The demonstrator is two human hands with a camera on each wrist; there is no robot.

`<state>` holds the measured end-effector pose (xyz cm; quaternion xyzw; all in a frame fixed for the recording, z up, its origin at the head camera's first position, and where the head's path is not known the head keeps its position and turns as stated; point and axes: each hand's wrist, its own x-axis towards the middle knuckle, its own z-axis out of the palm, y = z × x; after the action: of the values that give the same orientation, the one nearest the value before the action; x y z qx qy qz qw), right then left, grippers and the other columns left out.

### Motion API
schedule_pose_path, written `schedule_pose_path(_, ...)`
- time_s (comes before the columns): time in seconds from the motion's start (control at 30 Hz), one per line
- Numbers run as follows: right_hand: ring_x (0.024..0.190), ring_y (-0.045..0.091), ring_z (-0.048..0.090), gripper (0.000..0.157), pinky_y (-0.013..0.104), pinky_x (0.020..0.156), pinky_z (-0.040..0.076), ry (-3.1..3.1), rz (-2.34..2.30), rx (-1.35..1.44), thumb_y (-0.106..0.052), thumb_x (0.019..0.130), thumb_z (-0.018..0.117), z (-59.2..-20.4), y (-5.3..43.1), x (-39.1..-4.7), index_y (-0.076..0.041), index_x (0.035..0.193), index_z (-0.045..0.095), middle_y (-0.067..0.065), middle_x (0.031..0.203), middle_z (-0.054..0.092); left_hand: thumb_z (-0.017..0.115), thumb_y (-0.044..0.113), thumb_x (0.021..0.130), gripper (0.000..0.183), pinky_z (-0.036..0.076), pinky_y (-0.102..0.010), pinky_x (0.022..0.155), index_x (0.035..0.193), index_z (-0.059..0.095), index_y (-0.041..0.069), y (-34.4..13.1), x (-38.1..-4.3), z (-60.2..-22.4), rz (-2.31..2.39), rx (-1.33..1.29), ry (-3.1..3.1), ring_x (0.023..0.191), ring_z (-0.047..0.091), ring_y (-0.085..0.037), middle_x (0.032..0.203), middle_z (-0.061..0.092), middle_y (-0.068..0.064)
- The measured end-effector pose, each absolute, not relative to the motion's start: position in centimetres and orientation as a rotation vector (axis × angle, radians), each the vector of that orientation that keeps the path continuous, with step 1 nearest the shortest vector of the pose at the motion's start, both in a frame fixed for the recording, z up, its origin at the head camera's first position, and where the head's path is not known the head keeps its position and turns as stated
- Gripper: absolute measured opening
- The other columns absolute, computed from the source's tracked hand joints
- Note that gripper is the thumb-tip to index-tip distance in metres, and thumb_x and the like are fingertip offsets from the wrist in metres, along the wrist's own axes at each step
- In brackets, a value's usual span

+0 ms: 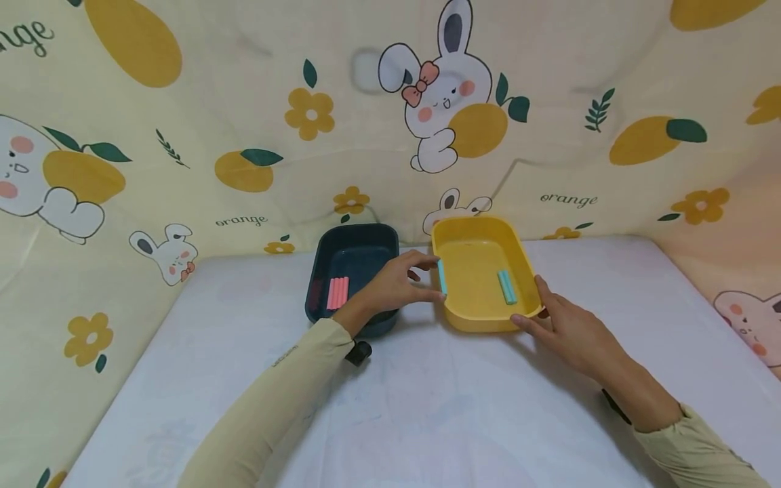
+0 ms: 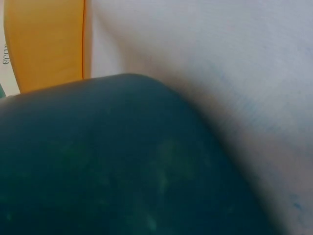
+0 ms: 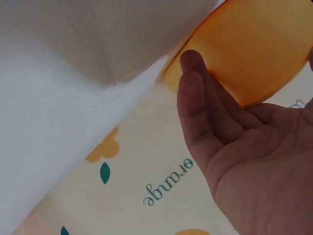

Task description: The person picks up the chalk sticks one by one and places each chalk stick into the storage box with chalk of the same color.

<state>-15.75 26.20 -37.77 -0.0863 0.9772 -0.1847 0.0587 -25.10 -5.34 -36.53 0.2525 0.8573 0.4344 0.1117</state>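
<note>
My left hand (image 1: pixel 396 281) pinches a light blue chalk stick (image 1: pixel 442 278) between thumb and fingers, upright in view at the left rim of the yellow plastic bin (image 1: pixel 470 315). Inside that bin lie teal chalk sticks (image 1: pixel 507 287), side by side towards the right. My right hand (image 1: pixel 570 332) grips the bin's front right corner, thumb at the front wall and fingers along the right side; those fingers (image 3: pixel 193 98) show against the bin in the right wrist view. Below my left wrist is the dark blue bin (image 1: pixel 350 254), holding several pink chalk sticks (image 1: pixel 338 293) in a row.
Both bins stand at the back of a white-covered table (image 1: pixel 427 407), the dark one left of the yellow one. Behind them hangs a cream cloth (image 1: pixel 366 156) printed with rabbits and oranges. The dark bin's wall (image 2: pixel 122 156) fills most of the left wrist view.
</note>
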Motion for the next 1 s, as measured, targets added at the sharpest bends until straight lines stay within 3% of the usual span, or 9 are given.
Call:
schedule_pose_path(0.4, 0.108, 0.035, 0.063, 0.102, 0.059, 0.090, 0.048, 2.962, -0.560, -0.270, -0.072, 0.093, 0.043, -37.9, 25.8, -15.9, -0.008, 0.160, 0.000, 0.023, 0.130, 0.059, 0.083, 0.043, 0.079, 0.073, 0.046, -0.044, 0.109, 0.142, 0.054, 0.020, -4.6, -25.7, -36.2, 1.213, 0.722, 2.580, 0.132, 0.047, -0.026, 0.138, 0.056, 0.001)
schedule_pose_path(0.67, 0.106, 0.034, 0.064, 0.101, 0.059, 0.090, 0.048, 2.960, -0.570, -0.294, -0.071, 0.094, 0.043, -37.9, 25.6, -15.9, -0.007, 0.160, 0.002, 0.022, 0.127, 0.060, 0.084, 0.037, 0.079, 0.074, 0.046, -0.038, 0.109, 0.142, 0.054, 0.013, -2.8, -26.5, -36.0, 1.253, 0.915, 2.526, 0.127, 0.052, -0.023, 0.136, 0.060, -0.004)
schedule_pose_path(1.0, 0.108, 0.036, 0.064, 0.100, 0.060, 0.089, 0.048, 2.951, -0.577, -0.286, -0.071, 0.094, 0.042, -37.9, 26.2, -15.8, -0.008, 0.160, -0.001, 0.021, 0.128, 0.060, 0.084, 0.040, 0.078, 0.078, 0.047, -0.030, 0.108, 0.143, 0.053, 0.010, 1.0, -27.9, -35.5, 1.184, 0.961, 2.530, 0.125, 0.055, -0.020, 0.134, 0.060, -0.003)
